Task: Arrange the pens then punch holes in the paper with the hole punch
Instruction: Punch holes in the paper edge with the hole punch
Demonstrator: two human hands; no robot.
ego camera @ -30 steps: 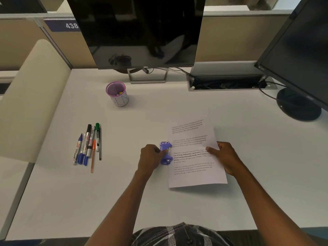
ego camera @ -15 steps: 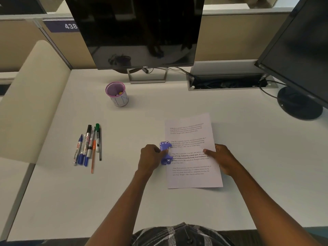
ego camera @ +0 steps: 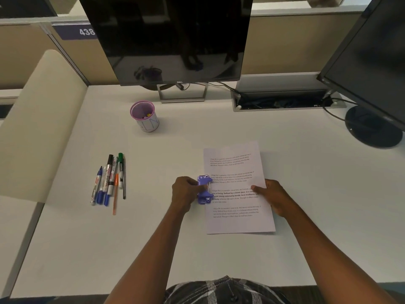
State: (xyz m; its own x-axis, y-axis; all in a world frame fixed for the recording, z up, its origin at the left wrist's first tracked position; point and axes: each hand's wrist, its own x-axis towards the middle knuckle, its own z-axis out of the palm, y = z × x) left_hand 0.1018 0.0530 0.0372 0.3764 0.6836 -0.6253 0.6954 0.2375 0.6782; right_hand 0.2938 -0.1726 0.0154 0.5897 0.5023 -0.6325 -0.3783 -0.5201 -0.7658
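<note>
Holding the hole punch [ego camera: 205, 189] in your left hand [ego camera: 186, 190], you have it set at the left long edge of the paper [ego camera: 237, 187], about halfway down the sheet. Your fingers are wrapped around the punch's left side, a closed grip on the tool itself. Its long axis runs parallel to that paper edge, away from you and toward you, and its mouth faces right, toward the sheet. Whether the paper edge already sits inside the slot, you cannot tell from this view.

Your right hand [ego camera: 271, 195] lies flat on the paper's right side, fingers spread and pressing it to the desk [ego camera: 219, 260]; it pins the sheet and grasps nothing.

So the paper lies directly to the right of your grip, and the press likely falls to the left hand, the nearer one, with the right feeding or steadying.

The pens [ego camera: 109, 178] lie in a neat side-by-side row well to the left, near the cup [ego camera: 145, 117], so that part looks done.
</note>
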